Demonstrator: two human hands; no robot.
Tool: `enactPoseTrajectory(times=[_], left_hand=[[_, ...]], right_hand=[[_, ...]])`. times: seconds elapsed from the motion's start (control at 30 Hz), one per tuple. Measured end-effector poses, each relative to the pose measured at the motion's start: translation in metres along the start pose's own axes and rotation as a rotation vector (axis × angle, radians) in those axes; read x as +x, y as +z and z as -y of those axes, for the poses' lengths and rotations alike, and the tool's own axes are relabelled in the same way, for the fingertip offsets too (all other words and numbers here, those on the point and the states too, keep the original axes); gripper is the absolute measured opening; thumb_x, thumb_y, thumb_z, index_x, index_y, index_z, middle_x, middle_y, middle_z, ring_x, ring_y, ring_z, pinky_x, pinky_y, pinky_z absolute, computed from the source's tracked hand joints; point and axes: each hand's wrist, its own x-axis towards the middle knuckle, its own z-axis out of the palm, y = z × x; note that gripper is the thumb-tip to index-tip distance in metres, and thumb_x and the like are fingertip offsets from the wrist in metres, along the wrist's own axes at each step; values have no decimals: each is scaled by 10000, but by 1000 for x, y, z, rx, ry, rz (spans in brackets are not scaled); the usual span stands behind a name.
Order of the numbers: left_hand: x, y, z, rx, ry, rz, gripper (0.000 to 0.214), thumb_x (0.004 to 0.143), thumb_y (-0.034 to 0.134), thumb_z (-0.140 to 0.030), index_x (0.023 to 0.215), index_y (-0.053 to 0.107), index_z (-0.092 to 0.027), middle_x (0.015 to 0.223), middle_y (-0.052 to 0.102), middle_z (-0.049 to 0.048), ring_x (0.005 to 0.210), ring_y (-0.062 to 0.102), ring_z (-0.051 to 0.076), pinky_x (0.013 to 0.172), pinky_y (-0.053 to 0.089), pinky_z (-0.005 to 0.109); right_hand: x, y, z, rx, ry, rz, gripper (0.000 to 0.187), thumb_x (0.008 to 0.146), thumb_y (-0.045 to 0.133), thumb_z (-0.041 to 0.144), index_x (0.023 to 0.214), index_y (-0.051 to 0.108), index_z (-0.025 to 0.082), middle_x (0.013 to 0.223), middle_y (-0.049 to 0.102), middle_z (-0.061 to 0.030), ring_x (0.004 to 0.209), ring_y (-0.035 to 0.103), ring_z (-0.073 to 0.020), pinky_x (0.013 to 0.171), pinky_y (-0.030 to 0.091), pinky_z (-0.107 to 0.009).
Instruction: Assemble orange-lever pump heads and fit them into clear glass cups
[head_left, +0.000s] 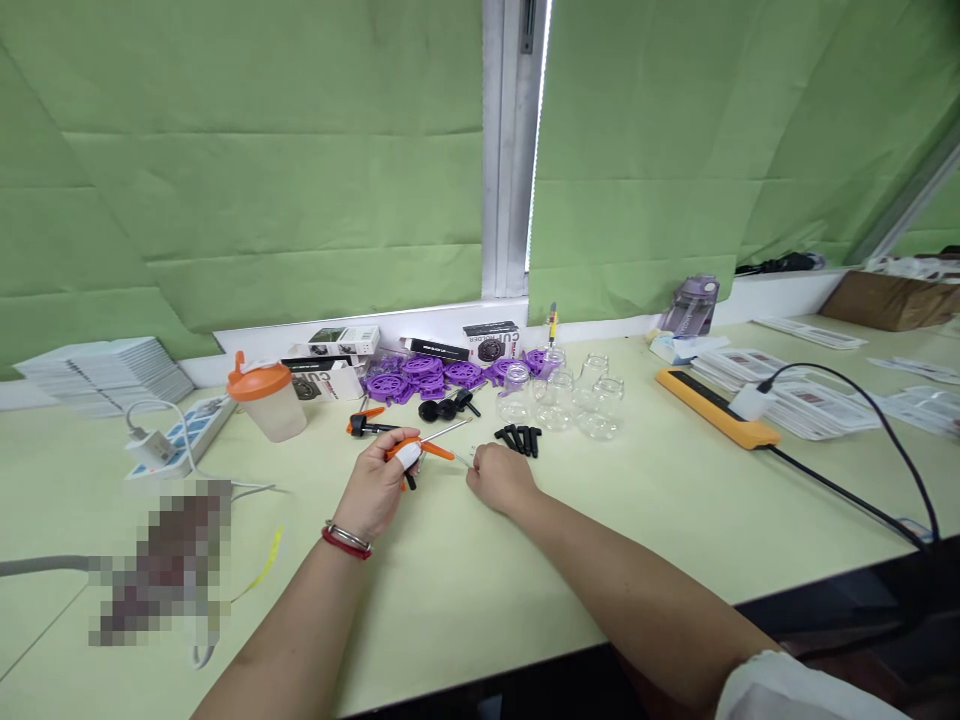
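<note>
My left hand (375, 485) is closed round an orange-handled tool with a thin metal rod (427, 446) that points right and away. One fingertip wears a white cover. A red and silver bracelet sits on that wrist. My right hand (499, 475) rests on the pale green table (465, 590) with its fingers curled together, right beside the rod's tip; anything it holds is hidden. Several black screws (519, 437) lie just beyond my right hand. A second orange-and-black tool (367, 424) lies beyond my left hand.
Small clear glass jars (570, 395) and purple plastic wheels (424, 375) stand at the back. An orange-lidded cup (268, 398), a white power strip (180, 435), an orange power strip (716, 408) with a black cable, boxes and stacked cards lie around.
</note>
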Motion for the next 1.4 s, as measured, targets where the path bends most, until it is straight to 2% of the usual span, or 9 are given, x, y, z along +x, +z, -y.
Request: enactPoseTrajectory(times=[0.23, 0.37, 0.6, 0.73, 0.83, 0.93, 1.07, 1.3, 1.4], left_hand=[[1, -1, 1, 3, -2, -4, 370, 670, 731, -343, 982, 624, -174, 695, 563, -31, 582, 500, 92, 549, 369, 233], [0, 0, -1, -5, -14, -10, 372, 671, 735, -338, 981, 620, -168, 707, 567, -25, 582, 497, 92, 550, 365, 235], [-2, 2, 0, 36, -38, 23, 347, 670, 737, -345, 954, 643, -170, 727, 586, -9, 609, 504, 100, 583, 382, 239], [-5, 8, 6, 91, -97, 141, 326, 670, 735, -334, 944, 662, -173, 744, 582, 0, 608, 483, 97, 562, 384, 227], [-10, 18, 10, 128, -136, 254, 306, 681, 726, -316, 945, 668, -172, 753, 570, -1, 598, 445, 89, 554, 385, 223], [-14, 28, 13, 144, -156, 319, 290, 697, 715, -306, 949, 663, -172, 823, 577, 9, 628, 439, 89, 566, 385, 222], [-18, 36, 15, 171, -174, 331, 299, 707, 709, -327, 954, 652, -169, 812, 568, 5, 627, 425, 89, 572, 369, 225], [-20, 40, 18, 160, -90, 350, 195, 710, 686, -301, 793, 580, -160, 650, 482, -42, 582, 393, 87, 552, 325, 218], [-20, 41, 19, 171, -72, 330, 181, 718, 670, -288, 794, 566, -161, 649, 483, -46, 581, 390, 88, 548, 316, 217]], right_hand=[[-5, -15, 4, -8, -3, 91, 176, 813, 499, 163, 888, 656, 136, 911, 673, -130, 802, 627, -223, 614, 369, -278], [-5, -20, -2, 99, -5, 50, 149, 799, 494, 149, 832, 639, 131, 825, 662, -115, 725, 598, -195, 580, 345, -268], [6, -26, -29, 690, 10, -167, 77, 700, 547, 179, 754, 600, 163, 624, 566, -6, 553, 488, -120, 531, 363, -232], [10, -38, -42, 1064, 22, -363, 146, 690, 589, 253, 800, 610, 160, 587, 521, 19, 521, 441, -105, 499, 356, -229], [5, -50, -41, 1255, -45, -426, 201, 703, 635, 308, 835, 616, 158, 589, 513, 29, 504, 420, -87, 478, 352, -219], [-4, -59, -30, 1367, -125, -417, 214, 700, 680, 312, 834, 595, 170, 600, 529, 38, 495, 443, -75, 470, 378, -209], [-14, -60, -8, 1407, -208, -370, 197, 718, 690, 308, 817, 584, 175, 607, 571, 28, 536, 535, -94, 491, 439, -213], [-18, -39, 20, 1383, -242, -163, 177, 772, 645, 328, 824, 575, 174, 604, 643, 4, 521, 596, -114, 537, 513, -248], [-17, -33, 23, 1353, -258, -176, 155, 779, 636, 312, 819, 578, 174, 614, 641, 3, 552, 612, -120, 556, 526, -250]])
